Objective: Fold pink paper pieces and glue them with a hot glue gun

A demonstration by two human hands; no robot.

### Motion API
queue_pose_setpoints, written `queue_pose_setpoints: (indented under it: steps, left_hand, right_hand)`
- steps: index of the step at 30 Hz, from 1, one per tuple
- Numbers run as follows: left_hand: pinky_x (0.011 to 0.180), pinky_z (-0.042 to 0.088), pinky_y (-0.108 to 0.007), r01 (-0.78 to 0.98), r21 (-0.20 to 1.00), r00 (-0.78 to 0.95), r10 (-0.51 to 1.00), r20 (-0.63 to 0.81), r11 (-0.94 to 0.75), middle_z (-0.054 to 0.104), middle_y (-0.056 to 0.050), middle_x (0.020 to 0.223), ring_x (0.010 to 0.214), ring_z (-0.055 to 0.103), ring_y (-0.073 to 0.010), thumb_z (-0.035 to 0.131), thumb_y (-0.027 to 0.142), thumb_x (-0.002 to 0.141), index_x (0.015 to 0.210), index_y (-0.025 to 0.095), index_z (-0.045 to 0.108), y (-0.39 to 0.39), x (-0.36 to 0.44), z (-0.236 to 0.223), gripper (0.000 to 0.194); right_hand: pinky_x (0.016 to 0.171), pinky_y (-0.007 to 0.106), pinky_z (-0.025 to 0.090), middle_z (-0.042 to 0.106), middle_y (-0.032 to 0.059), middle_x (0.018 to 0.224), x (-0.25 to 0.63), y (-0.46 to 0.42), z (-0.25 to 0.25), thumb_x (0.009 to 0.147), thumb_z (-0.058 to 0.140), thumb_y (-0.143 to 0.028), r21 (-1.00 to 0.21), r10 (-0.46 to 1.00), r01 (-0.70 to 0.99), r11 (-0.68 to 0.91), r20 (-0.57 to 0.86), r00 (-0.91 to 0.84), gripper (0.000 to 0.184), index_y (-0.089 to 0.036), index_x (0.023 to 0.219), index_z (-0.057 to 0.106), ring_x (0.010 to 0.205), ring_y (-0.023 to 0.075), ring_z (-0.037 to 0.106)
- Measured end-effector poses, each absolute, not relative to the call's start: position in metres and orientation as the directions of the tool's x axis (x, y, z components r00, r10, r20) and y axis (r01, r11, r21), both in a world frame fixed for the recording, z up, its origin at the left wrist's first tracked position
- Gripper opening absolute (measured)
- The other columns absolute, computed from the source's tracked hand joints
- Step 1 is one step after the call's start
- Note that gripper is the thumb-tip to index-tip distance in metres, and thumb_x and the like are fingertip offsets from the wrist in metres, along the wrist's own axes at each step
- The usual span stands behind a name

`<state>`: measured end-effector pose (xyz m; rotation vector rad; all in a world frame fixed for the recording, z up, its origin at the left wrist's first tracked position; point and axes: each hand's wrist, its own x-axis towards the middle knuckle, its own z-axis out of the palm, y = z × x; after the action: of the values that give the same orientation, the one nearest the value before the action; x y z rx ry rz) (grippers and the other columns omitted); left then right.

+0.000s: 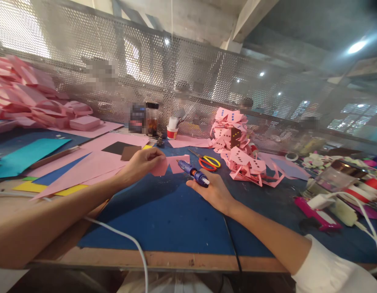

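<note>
My left hand pinches the left end of a pink paper piece with notched edges, held just above the blue mat. In my right hand is a dark blue glue gun, its tip pointing left at the paper's right part. Whether the nozzle touches the paper I cannot tell. Scissors with red and yellow handles lie just beyond the glue gun. To their right, a stack of folded pink paper pieces with dark square marks stands on the mat.
Pink paper forms are heaped at the far left. Coloured sheets lie left of the mat. A jar and a red-white cup stand by the mesh screen. A white cable crosses the front edge; ribbon rolls sit right.
</note>
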<state>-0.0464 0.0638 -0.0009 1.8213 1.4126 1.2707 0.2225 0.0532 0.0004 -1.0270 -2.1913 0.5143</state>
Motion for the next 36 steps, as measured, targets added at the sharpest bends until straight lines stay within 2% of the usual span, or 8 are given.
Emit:
queue_pose_setpoints:
  steps: [8, 36]
  left_hand:
    - [0.060, 0.042, -0.024, 0.458, 0.816, 0.047, 0.926, 0.374, -0.353, 0.066, -0.002, 0.077, 0.069, 0.059, -0.0166, 0.058, 0.046, 0.085, 0.089, 0.017, 0.066, 0.0630, -0.0466, -0.0003, 0.030]
    - [0.055, 0.043, -0.024, 0.449, 0.830, 0.030, 0.934, 0.355, -0.330, 0.068, -0.002, 0.074, 0.066, 0.061, -0.0172, 0.060, 0.049, 0.082, 0.088, 0.017, 0.067, 0.0615, -0.0452, 0.0013, 0.033]
  right_hand:
    - [0.055, 0.024, 0.031, 0.050, -0.0054, 0.060, 0.2227, 0.0530, 0.0002, 0.084, 0.061, -0.056, -0.594, 0.792, 0.528, 0.607, 0.390, -0.470, 0.038, -0.021, 0.073, 0.051, 0.055, 0.0110, 0.043]
    - [0.053, 0.025, 0.030, 0.050, -0.0044, 0.059, 0.2228, 0.0547, -0.0007, 0.084, 0.062, -0.053, -0.553, 0.787, 0.561, 0.616, 0.399, -0.470, 0.037, -0.021, 0.071, 0.049, 0.054, 0.0113, 0.042]
